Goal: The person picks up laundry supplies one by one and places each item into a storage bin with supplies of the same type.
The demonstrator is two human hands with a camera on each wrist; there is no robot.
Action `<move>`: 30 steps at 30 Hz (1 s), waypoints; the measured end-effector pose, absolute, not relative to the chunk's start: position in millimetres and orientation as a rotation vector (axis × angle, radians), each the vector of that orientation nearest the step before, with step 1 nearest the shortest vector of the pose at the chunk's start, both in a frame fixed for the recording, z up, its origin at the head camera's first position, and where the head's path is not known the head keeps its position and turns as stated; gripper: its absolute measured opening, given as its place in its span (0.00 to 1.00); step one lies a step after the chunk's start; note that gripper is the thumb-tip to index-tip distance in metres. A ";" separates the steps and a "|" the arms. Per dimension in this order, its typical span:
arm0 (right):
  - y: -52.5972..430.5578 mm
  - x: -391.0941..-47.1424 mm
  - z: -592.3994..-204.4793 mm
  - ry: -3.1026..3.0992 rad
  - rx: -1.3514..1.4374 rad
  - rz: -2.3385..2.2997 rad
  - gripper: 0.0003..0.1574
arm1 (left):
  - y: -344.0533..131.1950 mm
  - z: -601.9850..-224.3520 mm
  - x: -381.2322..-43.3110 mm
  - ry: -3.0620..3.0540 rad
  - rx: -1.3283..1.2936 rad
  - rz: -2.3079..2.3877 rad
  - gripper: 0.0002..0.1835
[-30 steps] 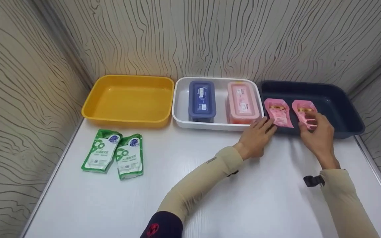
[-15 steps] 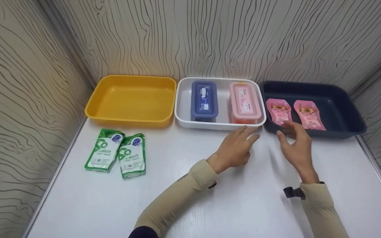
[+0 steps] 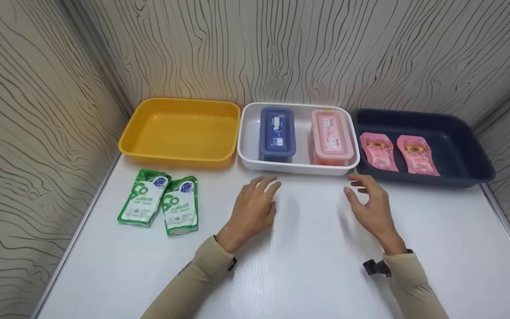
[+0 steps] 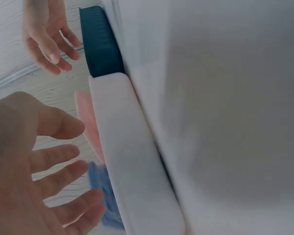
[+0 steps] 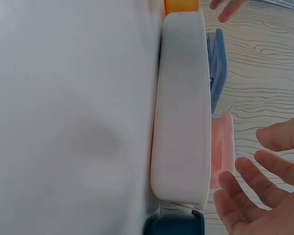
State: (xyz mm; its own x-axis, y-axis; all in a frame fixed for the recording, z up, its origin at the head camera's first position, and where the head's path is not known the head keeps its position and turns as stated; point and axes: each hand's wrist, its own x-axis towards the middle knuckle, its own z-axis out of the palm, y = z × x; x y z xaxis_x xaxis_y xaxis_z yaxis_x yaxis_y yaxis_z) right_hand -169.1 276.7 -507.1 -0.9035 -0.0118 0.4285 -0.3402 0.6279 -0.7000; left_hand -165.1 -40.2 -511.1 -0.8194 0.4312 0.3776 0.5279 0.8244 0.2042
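Note:
My left hand [image 3: 252, 209] hovers over the table in front of the white tray [image 3: 299, 168], fingers loosely bent and holding nothing. To its left lie two green-and-white pouches [image 3: 144, 198], side by side and slightly overlapping. My right hand [image 3: 373, 212], relaxed and holding nothing, is in front of the gap between the white tray and the dark blue tray [image 3: 467, 146]. Two pink pouches [image 3: 380, 151] lie in the dark blue tray. A blue-lidded box [image 3: 277, 133] and a pink-lidded box [image 3: 332, 135] stand in the white tray. Both wrist views show spread fingers.
A yellow tray [image 3: 179, 135] stands at the left of the row, beside the white tray. All three trays sit along the wood-patterned back wall [image 3: 255, 48]. Side walls bound the white table [image 3: 308, 274] at left and right.
My right hand has let go of the right pink pouch and drawn back leftward. My left hand has come away from the dark blue tray's edge and moved left over the table.

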 end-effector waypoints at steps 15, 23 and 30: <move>201.0 -190.1 -501.9 -2.503 0.674 1.217 0.22 | -164.5 -526.8 -131.6 -2.739 0.009 -0.556 0.29; 155.1 -195.3 -507.3 -2.531 0.806 1.158 0.23 | -195.9 -542.3 -114.2 -2.796 0.234 -0.614 0.27; 124.6 -214.0 -504.4 -2.488 0.913 1.174 0.23 | -200.4 -538.4 -114.9 -2.866 0.381 -0.731 0.34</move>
